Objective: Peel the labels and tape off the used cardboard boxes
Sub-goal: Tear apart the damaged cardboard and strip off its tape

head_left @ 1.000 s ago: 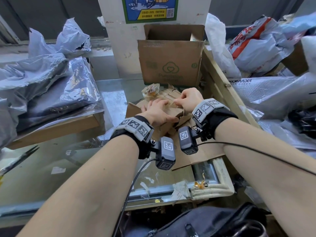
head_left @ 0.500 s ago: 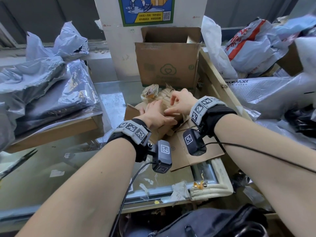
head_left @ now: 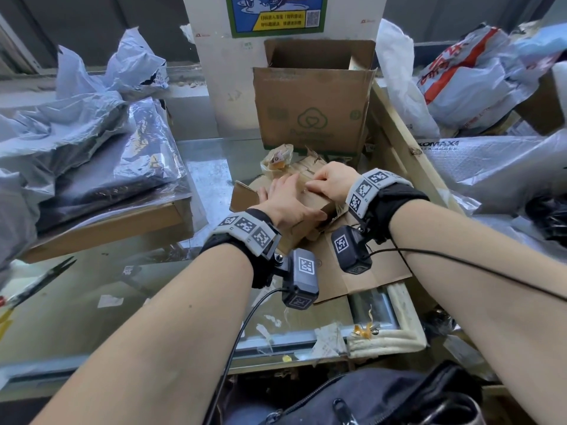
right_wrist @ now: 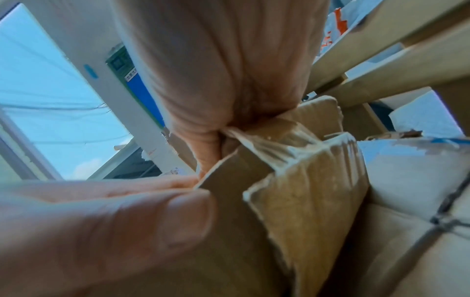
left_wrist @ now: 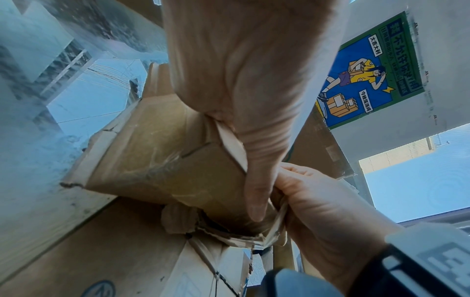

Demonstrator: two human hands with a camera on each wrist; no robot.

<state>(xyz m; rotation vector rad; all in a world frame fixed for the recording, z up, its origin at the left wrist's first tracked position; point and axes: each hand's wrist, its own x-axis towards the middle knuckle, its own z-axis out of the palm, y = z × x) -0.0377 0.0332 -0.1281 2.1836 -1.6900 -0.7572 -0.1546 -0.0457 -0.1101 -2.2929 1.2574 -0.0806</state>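
Note:
A small crumpled cardboard box (head_left: 317, 208) lies on a flattened sheet of cardboard (head_left: 368, 271) on the glass table. My left hand (head_left: 285, 200) lies over the box top, thumb wrapped round its near edge, and holds it down. My right hand (head_left: 331, 182) is curled at the box's far right corner. In the right wrist view its fingertips (right_wrist: 211, 136) pinch a strip of clear tape (right_wrist: 274, 144) stretched off the torn cardboard edge (right_wrist: 305, 201). The left wrist view shows the box (left_wrist: 157, 160), my left thumb (left_wrist: 257, 191) on it and my right hand (left_wrist: 318, 211) beside it.
An open carton (head_left: 313, 108) stands just behind the hands, with a wad of peeled tape (head_left: 277, 159) before it. Grey plastic mailers (head_left: 76, 142) pile up left, more bags (head_left: 478, 72) right behind a wooden rail (head_left: 408, 142). Scissors (head_left: 40, 283) lie far left.
My left hand has slid further across the box top. My right hand has shifted a little left along the top edge, still pinching there.

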